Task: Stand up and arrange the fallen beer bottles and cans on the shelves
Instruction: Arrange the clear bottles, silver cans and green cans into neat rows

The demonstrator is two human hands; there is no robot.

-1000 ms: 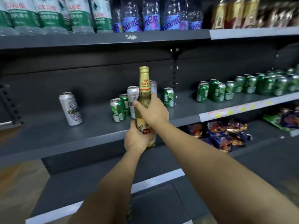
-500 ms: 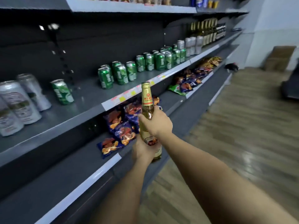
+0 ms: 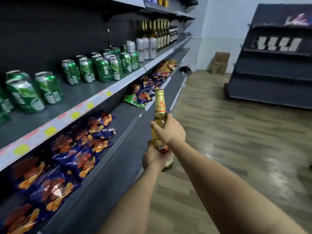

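I hold a beer bottle with a gold foil neck upright in front of me, out over the aisle beside the shelving. My right hand grips its shoulder and my left hand grips its lower body by the label. On the middle shelf to my left stand green beer cans in rows. Farther along are silver cans, then a row of upright gold-necked beer bottles.
Blue snack bags fill the lower shelf; more bags lie farther down. The wooden floor runs on the right. A dark shelving unit stands at the far right, and cardboard boxes against the back wall.
My view has swung to the right along the aisle, and the bottle has travelled with both hands from in front of the can shelf. The far row of bottles has come into view.
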